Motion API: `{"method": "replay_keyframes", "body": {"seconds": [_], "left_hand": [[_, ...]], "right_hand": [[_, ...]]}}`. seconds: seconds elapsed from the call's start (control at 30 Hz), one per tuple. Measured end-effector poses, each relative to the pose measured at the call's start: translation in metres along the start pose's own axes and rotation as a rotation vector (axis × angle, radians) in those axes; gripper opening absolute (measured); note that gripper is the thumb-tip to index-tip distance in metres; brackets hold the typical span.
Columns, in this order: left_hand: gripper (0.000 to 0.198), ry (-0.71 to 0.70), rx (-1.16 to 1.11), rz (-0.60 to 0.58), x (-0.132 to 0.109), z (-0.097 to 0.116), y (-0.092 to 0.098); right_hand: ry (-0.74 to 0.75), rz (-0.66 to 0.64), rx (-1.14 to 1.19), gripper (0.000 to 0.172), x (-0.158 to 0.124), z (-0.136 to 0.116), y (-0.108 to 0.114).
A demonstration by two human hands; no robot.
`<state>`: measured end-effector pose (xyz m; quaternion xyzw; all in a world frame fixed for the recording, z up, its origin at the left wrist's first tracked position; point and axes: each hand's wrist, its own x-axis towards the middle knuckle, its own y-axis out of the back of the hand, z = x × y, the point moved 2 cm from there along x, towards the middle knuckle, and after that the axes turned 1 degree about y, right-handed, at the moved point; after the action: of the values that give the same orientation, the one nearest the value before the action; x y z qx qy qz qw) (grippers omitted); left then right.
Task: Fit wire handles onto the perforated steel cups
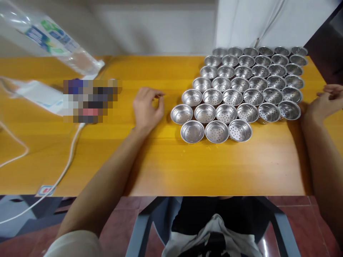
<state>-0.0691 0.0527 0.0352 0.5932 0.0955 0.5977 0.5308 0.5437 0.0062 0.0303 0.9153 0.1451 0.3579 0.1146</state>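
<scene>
Many small round perforated metal cups (232, 97) stand upright, mouths up, in close rows on the right half of the table. A shorter front row holds three of them, such as the front left cup (192, 131). Just left of the rows, my left hand (148, 107) rests by the table top, thumb and forefinger apart, nothing between them. On the other side, my right hand (325, 103) lies beside the rows, cut off by the picture edge. Its fingers are curled, and whatever may be inside them is hidden.
A clear plastic bottle with a label (53, 37) leans in at the upper left. Near it are a white power strip (40, 96) and a pixelated patch. A white cable (70, 157) runs over the front edge of the yellow table (203, 171). A wall stands behind.
</scene>
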Motion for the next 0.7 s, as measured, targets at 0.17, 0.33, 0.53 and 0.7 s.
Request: {"method": "replay_keyframes", "body": {"seconds": [0.17, 0.33, 0.53, 0.7], "left_hand": [[0.029, -0.418, -0.157, 0.068, -0.015, 0.054, 0.018], [0.041, -0.737, -0.152, -0.15, -0.027, 0.089, 0.017], [0.028, -0.776, -0.071, -0.127, -0.029, 0.103, 0.016], [0.024, -0.83, -0.067, -0.035, -0.032, 0.108, 0.012]], "right_hand": [[0.524, 0.118, -0.045, 0.033, -0.04, -0.077, 0.031], [1.212, -0.336, 0.331, 0.024, -0.137, -0.167, 0.051], [1.491, -0.702, 0.197, 0.005, -0.208, -0.204, 0.066], [1.534, -0.739, 0.135, 0.012, -0.219, -0.203, 0.07]]}}
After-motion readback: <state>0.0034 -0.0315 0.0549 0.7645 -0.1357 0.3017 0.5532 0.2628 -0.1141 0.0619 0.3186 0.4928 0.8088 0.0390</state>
